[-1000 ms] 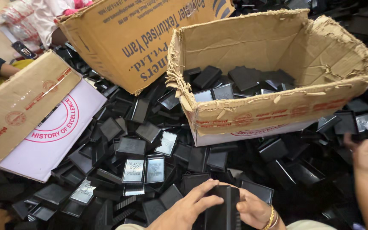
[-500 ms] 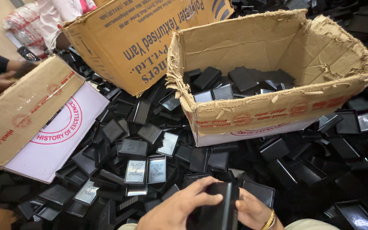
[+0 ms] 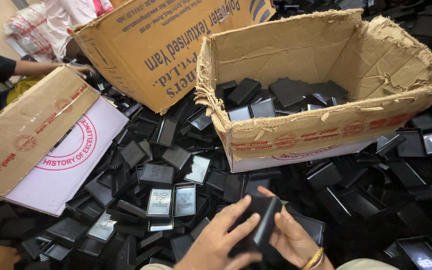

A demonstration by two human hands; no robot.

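Observation:
Both my hands hold one small black plastic box (image 3: 261,220) at the bottom middle of the head view, just above a heap of the same black boxes and lids (image 3: 176,170). My left hand (image 3: 221,240) wraps its near side with fingers over the top. My right hand (image 3: 292,239), a gold bangle at its wrist, supports the box from the right and below. Straight ahead stands an open, torn cardboard carton (image 3: 326,125) with several black boxes lying inside it.
A second large carton (image 3: 176,45) leans at the back left. A flattened carton with a pink-white panel (image 3: 41,145) lies at the left. Another person's arm in a dark sleeve (image 3: 36,67) reaches in at the far left. Black pieces cover the floor all around.
My hands have lifted the black box and turned it, and moved it slightly right. A hand seen at the right edge one second ago is gone. The other person's arm has reached further in.

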